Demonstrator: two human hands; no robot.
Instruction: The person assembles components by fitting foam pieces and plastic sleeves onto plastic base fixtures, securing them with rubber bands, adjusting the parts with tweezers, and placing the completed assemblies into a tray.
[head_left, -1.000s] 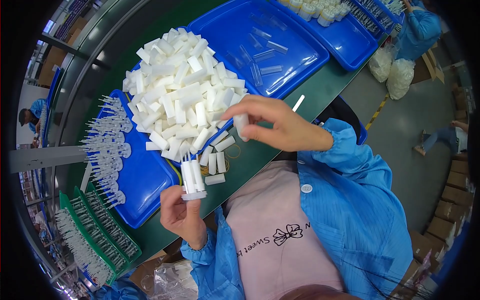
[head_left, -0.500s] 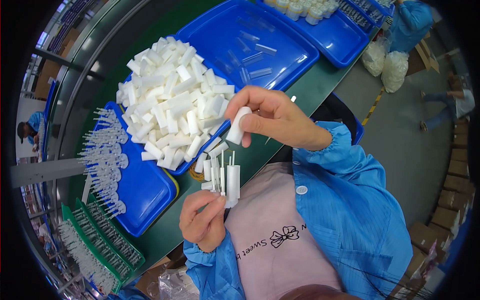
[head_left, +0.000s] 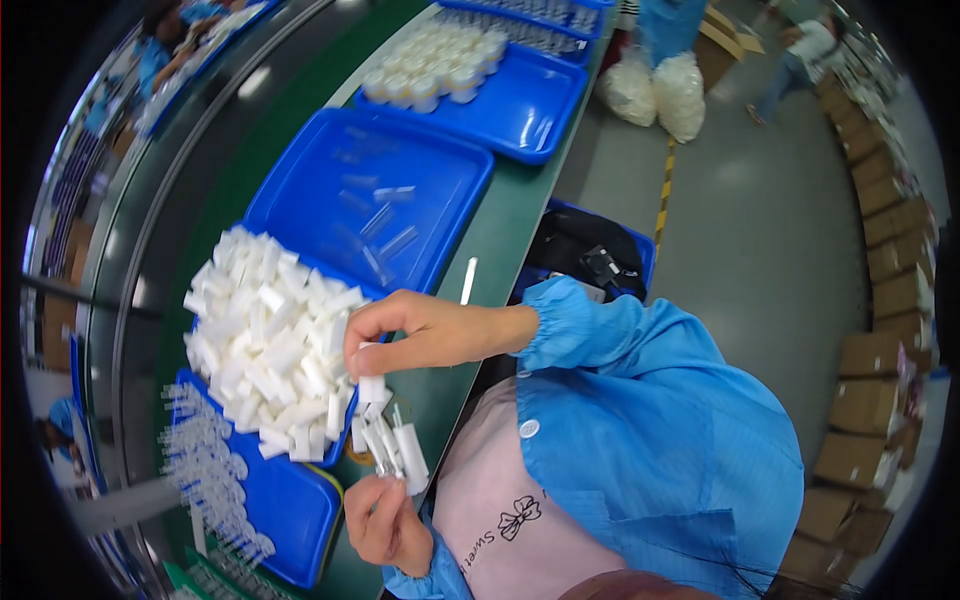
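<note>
My left hand point(head_left: 388, 522) is closed in a pinch on the base of a translucent plastic piece with several thin upright prongs point(head_left: 384, 446). A white foam-like cylinder point(head_left: 411, 458) sits around part of it, with thin tips showing above. Just over the other prongs, my right hand point(head_left: 425, 332) grips a second white cylinder point(head_left: 371, 389) between thumb and fingers. Whether a prong has entered that cylinder I cannot tell. Left of my right hand lies a big heap of similar white cylinders point(head_left: 265, 345), spilling over its blue tray.
A blue tray point(head_left: 455, 200) beyond the heap holds several clear tubes point(head_left: 378, 220). Farther back, another blue tray point(head_left: 535, 115) carries white round parts point(head_left: 430, 65). Pronged plastic pieces point(head_left: 205, 470) lie in a blue tray point(head_left: 290, 525) at lower left. A white stick point(head_left: 469, 281) rests near the table edge.
My right hand has brought its white cylinder down to the prongs held in my left hand. The whole view has shifted, so the table things appear lower and farther left.
</note>
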